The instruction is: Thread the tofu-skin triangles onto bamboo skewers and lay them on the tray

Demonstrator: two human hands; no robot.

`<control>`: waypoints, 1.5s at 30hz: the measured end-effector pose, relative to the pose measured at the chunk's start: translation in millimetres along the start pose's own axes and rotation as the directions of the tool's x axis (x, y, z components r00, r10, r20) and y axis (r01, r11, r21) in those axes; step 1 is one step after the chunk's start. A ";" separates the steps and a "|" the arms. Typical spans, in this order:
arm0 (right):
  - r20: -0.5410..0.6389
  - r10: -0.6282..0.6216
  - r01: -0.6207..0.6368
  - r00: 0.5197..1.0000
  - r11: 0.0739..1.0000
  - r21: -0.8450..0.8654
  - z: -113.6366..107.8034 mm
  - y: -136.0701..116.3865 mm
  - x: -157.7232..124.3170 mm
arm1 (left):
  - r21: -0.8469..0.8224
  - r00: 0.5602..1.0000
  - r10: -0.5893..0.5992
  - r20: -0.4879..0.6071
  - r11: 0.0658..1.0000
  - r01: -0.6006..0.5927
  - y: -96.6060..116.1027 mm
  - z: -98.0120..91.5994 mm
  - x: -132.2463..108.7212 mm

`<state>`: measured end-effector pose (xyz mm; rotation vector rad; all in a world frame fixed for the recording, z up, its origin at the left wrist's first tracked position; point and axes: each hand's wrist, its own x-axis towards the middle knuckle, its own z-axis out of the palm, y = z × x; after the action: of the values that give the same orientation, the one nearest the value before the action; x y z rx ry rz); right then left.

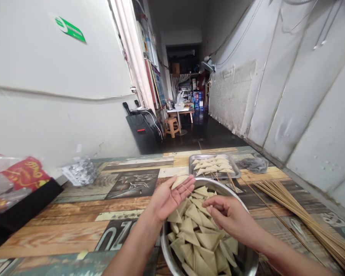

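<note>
My left hand (169,197) is palm up over the near bowl, its thumb against a pale triangular piece, apparently tofu (179,181), which rests on the fingers. A thin bamboo skewer (187,189) runs from that piece across my left fingers toward my right hand (225,214). The right fingers are pinched together at the skewer's near end; the exact grip is partly hidden. Below both hands, a round metal bowl (167,251) holds many loose triangular pieces (202,239). Behind it, a metal tray (235,168) carries rows of skewered triangles (212,165).
Long bamboo skewers (299,214) lie in a bundle on the right of the wood-patterned table (60,237). A crumpled grey plastic bag (255,164) sits beside the tray. At left are a clear bag of silvery packets (82,171) and a black box (25,197) with red packaging.
</note>
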<state>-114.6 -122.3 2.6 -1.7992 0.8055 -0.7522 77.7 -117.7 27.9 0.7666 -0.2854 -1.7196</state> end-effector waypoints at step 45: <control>-0.022 -0.067 0.065 0.997 0.992 -0.109 0.8 4.9 1.6 | 0.001 0.995 0.099 -0.013 0.995 -0.099 -3.5 2.9 -3.1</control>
<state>-114.0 -124.6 -2.0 -1.9249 0.8205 -0.7886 73.6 -114.3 29.2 0.7512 -0.3100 -1.6212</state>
